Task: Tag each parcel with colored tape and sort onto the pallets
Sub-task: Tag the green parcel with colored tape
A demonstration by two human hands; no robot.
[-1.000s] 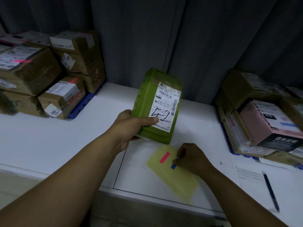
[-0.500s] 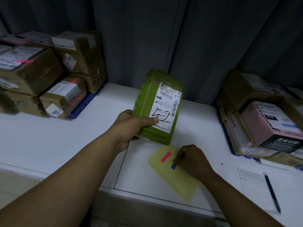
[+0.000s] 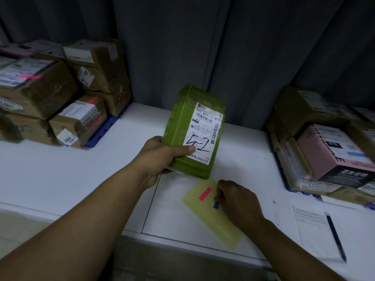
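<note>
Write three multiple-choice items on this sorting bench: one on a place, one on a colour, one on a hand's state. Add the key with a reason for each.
1. Where does the pen lie?
A. on the white paper at the right
B. on the floor
C. inside a box

2. What colour is the tape piece that the right hand pinches?
A. pink
B. blue
C. white

3. What is the left hand doing?
A. hanging open, holding nothing
B. holding the pen
C. gripping the green parcel

Key:
1 A, the pen rests across the paper.
2 B, blue shows at its fingertips, while the pink strip lies untouched beside it.
3 C, its thumb lies across the parcel's label and the parcel stands upright in its grip.
</note>
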